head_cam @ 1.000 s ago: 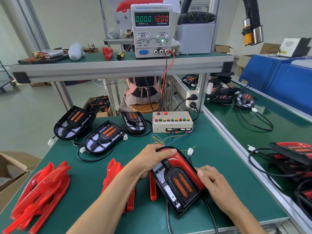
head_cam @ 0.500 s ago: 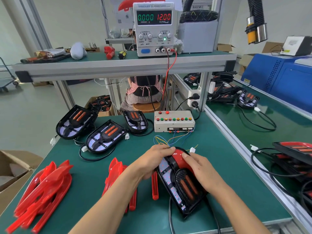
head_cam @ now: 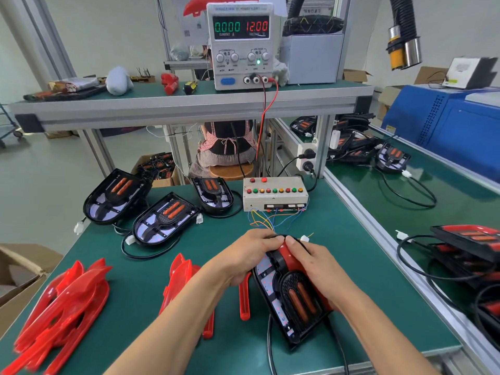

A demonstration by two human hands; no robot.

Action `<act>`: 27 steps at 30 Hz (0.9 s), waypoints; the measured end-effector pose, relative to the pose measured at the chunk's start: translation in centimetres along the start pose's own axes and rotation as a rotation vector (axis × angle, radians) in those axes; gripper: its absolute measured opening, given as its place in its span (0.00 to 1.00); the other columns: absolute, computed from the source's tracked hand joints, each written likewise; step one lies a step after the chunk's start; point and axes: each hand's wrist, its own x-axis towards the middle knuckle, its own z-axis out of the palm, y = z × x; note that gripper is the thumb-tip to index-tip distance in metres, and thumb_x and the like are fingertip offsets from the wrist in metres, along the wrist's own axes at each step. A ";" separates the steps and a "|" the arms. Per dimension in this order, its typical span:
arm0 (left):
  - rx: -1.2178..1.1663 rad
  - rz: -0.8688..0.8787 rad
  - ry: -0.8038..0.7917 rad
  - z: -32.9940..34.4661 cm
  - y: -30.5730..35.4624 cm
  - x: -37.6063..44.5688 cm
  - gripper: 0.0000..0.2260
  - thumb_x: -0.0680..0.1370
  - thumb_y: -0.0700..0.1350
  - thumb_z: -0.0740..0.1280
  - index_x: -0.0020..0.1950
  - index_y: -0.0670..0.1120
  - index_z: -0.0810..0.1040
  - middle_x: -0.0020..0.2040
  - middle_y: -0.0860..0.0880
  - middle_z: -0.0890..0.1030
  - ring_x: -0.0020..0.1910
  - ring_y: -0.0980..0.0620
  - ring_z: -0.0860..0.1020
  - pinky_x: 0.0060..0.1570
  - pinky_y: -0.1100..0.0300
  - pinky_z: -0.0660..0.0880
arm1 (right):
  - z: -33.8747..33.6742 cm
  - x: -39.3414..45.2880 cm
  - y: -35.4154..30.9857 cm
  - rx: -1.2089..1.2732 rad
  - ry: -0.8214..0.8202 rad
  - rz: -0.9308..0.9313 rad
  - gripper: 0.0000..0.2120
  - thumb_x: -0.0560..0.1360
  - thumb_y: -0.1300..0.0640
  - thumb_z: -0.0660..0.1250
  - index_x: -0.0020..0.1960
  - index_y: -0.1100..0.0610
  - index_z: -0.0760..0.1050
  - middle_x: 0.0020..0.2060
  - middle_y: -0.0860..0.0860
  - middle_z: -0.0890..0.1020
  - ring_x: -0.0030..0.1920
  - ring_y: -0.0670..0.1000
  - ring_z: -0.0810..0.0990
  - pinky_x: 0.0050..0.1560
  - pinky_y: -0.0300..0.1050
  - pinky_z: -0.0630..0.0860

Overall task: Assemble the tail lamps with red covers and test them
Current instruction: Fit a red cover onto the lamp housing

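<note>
Both hands, left hand [head_cam: 247,259] & right hand [head_cam: 318,269], hold the tail lamp [head_cam: 293,299] w/ red cover [head_cam: 286,255] near the desk [head_cam: 351,266] front edge.

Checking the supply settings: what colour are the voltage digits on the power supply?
Red, reading 12.00, on the power supply; seen clearly in the head view.

Red cover [head_cam: 287,255] mostly under hands

Green-topped workbench [head_cam: 351,266], grey floor [head_cam: 40,185]
</note>
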 end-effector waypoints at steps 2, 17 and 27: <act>0.018 0.023 -0.060 -0.2 -0.1 -0.2 0.11 0.84 0.46 0.64 0.51 0.38 0.77 0.46 0.44 0.80 0.48 0.47 0.78 0.52 0.54 0.75 | -0.2 -0.1 0.1 0.010 -0.011 0.024 0.28 0.72 0.23 0.57 0.55 0.40 0.84 0.49 0.42 0.88 0.52 0.42 0.85 0.58 0.46 0.77; -0.126 -0.085 -0.023 -1.6 -1.6 0.5 0.08 0.79 0.40 0.70 0.55 0.37 0.82 0.49 0.40 0.86 0.45 0.45 0.85 0.48 0.54 0.82 | -3.3 -6.0 3.9 0.004 -0.105 -0.035 0.13 0.80 0.44 0.66 0.63 0.42 0.81 0.54 0.48 0.87 0.55 0.47 0.85 0.55 0.34 0.76; -0.108 -0.117 0.039 -1.1 -1.4 0.8 0.14 0.79 0.40 0.70 0.62 0.35 0.78 0.52 0.39 0.84 0.49 0.42 0.82 0.61 0.45 0.77 | -3.0 -6.1 3.7 0.121 -0.031 -0.025 0.11 0.79 0.52 0.69 0.59 0.45 0.85 0.52 0.51 0.88 0.55 0.52 0.86 0.60 0.41 0.79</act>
